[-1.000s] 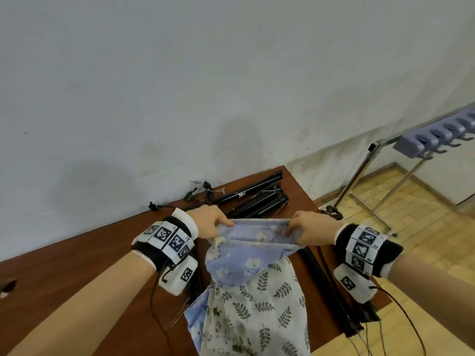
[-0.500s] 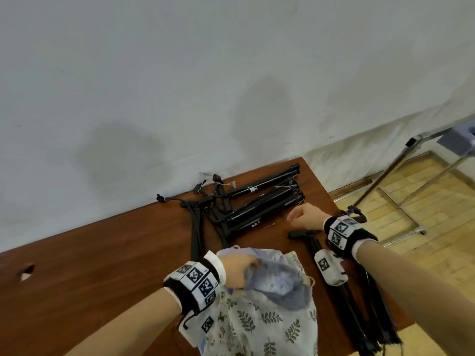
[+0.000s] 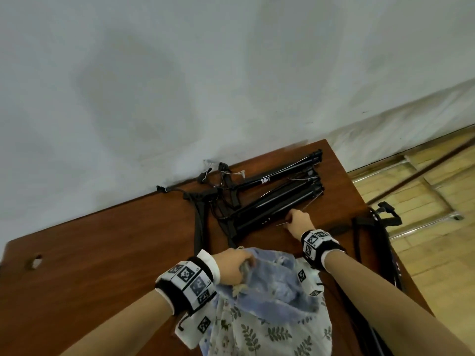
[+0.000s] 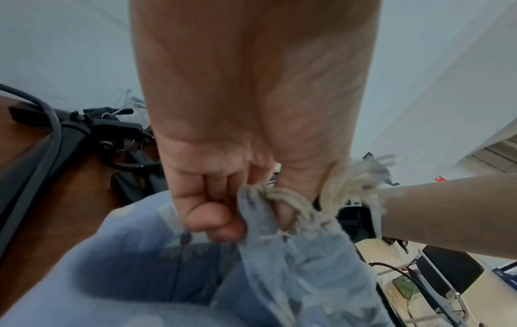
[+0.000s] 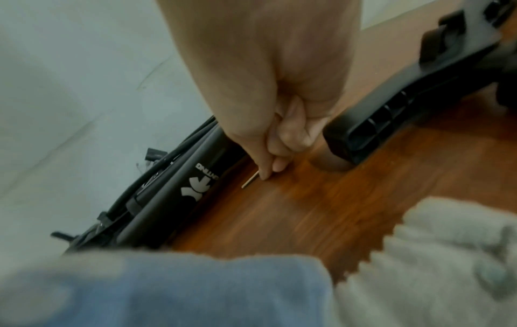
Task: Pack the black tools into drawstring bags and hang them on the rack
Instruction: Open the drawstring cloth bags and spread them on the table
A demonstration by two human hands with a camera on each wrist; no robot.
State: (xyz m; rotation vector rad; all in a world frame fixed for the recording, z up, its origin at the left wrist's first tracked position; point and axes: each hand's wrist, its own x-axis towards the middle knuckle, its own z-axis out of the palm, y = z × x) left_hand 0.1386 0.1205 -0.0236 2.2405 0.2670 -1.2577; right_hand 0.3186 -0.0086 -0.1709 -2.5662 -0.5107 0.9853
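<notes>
A drawstring bag, pale blue inside with a leaf print outside, lies at the table's near edge. My left hand grips its rim together with the cream drawstring. Several long black tools lie bundled near the wall. My right hand reaches down beside them, fingers curled. Its thumb and forefinger pinch the end of a thin metal pin lying on the wood next to a black tube with white lettering. Another black tool lies just right of that hand.
The brown wooden table stands against a white wall and has a small hole at its left. More black tools and cables run along the table's right edge. Metal rack legs stand on the wooden floor to the right.
My right hand has let go of the bag's rim and moved forward to the pin beside the black tools. My left hand kept the bag and lowered it toward the table.
</notes>
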